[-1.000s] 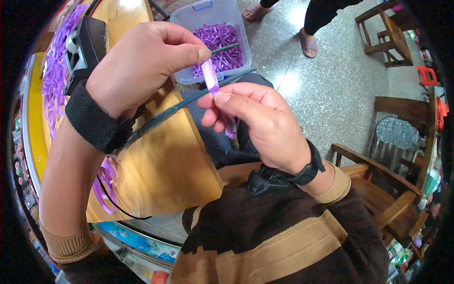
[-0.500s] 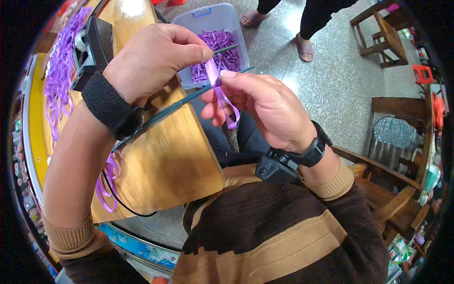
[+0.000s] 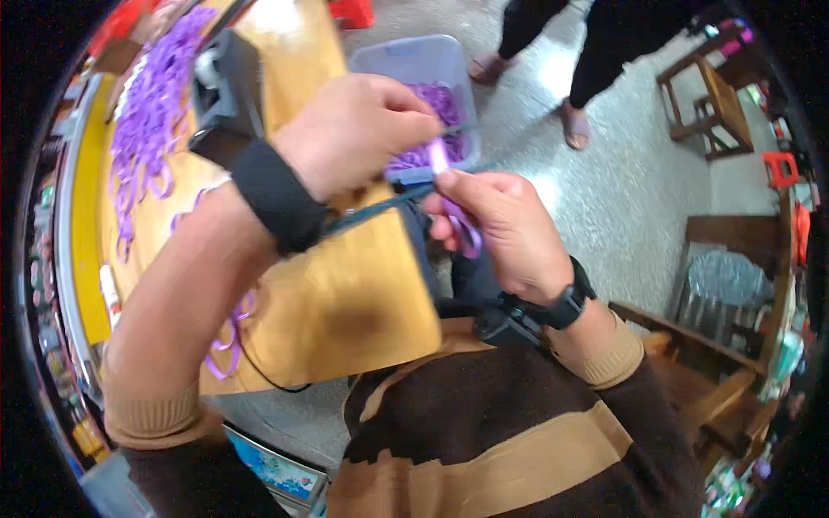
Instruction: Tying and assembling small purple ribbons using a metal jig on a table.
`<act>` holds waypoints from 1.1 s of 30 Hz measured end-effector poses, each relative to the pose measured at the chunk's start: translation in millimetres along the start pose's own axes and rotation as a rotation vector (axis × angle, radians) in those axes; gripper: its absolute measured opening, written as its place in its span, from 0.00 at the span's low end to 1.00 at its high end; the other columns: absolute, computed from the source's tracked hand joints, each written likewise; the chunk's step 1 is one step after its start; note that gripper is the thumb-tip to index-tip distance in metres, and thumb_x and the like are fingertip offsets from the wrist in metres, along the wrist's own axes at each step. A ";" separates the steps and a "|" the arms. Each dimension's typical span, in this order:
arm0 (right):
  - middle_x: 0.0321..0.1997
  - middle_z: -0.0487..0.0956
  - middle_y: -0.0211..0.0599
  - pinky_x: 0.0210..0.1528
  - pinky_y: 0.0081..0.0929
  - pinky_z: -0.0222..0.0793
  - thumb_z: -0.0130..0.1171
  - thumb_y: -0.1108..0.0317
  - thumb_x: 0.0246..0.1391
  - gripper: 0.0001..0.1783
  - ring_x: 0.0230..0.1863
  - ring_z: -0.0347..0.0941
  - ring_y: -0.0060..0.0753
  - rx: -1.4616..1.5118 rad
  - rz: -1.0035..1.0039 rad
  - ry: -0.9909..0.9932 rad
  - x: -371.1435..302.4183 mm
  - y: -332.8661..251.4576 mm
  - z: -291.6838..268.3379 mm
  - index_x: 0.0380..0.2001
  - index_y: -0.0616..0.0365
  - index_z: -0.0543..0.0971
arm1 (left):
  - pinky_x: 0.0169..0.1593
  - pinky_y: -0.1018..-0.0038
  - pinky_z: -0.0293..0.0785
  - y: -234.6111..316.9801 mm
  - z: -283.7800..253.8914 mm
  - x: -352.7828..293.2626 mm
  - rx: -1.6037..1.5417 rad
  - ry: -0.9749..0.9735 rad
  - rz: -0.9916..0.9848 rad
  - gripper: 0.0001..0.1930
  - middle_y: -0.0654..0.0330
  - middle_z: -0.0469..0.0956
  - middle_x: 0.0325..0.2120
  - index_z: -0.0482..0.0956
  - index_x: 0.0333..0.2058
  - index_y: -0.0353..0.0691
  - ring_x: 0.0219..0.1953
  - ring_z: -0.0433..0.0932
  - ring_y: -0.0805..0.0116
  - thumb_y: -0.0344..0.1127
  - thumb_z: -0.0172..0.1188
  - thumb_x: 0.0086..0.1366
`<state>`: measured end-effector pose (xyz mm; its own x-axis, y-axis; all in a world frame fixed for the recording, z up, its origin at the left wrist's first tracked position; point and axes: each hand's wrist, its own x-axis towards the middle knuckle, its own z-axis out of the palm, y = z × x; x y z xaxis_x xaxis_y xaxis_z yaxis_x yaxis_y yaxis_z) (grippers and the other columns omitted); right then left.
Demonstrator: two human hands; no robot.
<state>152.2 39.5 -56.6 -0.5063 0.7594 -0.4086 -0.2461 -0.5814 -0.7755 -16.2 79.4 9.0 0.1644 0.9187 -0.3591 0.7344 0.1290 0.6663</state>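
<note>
A short length of shiny purple ribbon [image 3: 439, 157] spans the gap between my two hands, across two thin dark green prongs [image 3: 380, 207] that run up to the right from beneath my left forearm. My left hand [image 3: 367, 129] is closed, pinching the ribbon's upper end at the farther prong. Below it, my right hand [image 3: 518, 233] pinches the ribbon between thumb and fingers by the nearer prong, and a loop of it hangs under the fingers. Where the prongs begin is hidden by my left wrist. Motion blurs both hands a little.
Beyond my hands a clear plastic bin [image 3: 406, 56] holds many purple ribbon pieces. On the wooden table [image 3: 371, 302] stand a black tape dispenser [image 3: 229, 95] and a heap of purple ribbon loops [image 3: 155, 104]. Another person's legs [image 3: 604, 60] and a wooden stool [image 3: 708, 104] are farther off.
The view has shifted, so table, bin and hands sit farther right and lower in the picture. Both hands keep their pinch on the ribbon; the hanging loop now lies closer under the right fingers.
</note>
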 end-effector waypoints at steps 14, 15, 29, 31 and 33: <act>0.16 0.73 0.31 0.21 0.13 0.62 0.50 0.62 0.54 0.15 0.16 0.67 0.18 -0.108 -0.045 0.127 -10.5 -7.6 5.5 0.22 0.62 0.75 | 0.30 0.82 0.64 -22.9 -53.6 -157.2 -0.443 0.159 -0.178 0.09 0.66 0.73 0.22 0.77 0.29 0.34 0.25 0.68 0.80 0.36 0.55 0.57; 0.16 0.73 0.31 0.21 0.13 0.62 0.50 0.62 0.54 0.15 0.16 0.67 0.18 -0.111 -0.049 0.120 -9.0 -6.6 6.3 0.22 0.62 0.75 | 0.30 0.83 0.63 -30.9 -60.6 -160.0 -0.420 0.278 -0.150 0.09 0.67 0.72 0.22 0.77 0.29 0.35 0.25 0.68 0.80 0.36 0.55 0.58; 0.15 0.73 0.31 0.20 0.13 0.63 0.50 0.61 0.55 0.16 0.16 0.67 0.18 -0.186 -0.017 0.165 -9.7 -10.2 9.8 0.22 0.61 0.75 | 0.18 0.85 0.64 -79.0 -67.7 -94.3 -1.140 0.230 -0.277 0.17 0.65 0.75 0.23 0.72 0.35 0.36 0.15 0.67 0.82 0.47 0.53 0.60; 0.15 0.73 0.31 0.19 0.13 0.63 0.50 0.61 0.55 0.16 0.15 0.67 0.18 -0.183 -0.005 0.172 -9.2 -10.4 9.3 0.22 0.61 0.75 | 0.18 0.85 0.63 -82.4 -66.7 -87.9 -1.128 0.255 -0.293 0.17 0.65 0.75 0.24 0.72 0.35 0.36 0.15 0.66 0.82 0.46 0.53 0.60; 0.15 0.73 0.31 0.19 0.13 0.63 0.49 0.61 0.55 0.16 0.15 0.67 0.18 -0.175 0.007 0.176 -8.6 -10.6 9.4 0.22 0.61 0.75 | 0.18 0.85 0.62 -87.8 -64.1 -84.0 -1.112 0.281 -0.311 0.16 0.65 0.75 0.24 0.73 0.36 0.36 0.15 0.66 0.82 0.46 0.53 0.60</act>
<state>151.4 36.5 -40.4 -0.3518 0.8037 -0.4799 -0.0886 -0.5390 -0.8376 -136.7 14.9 22.5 -0.1718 0.8226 -0.5421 -0.2801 0.4868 0.8274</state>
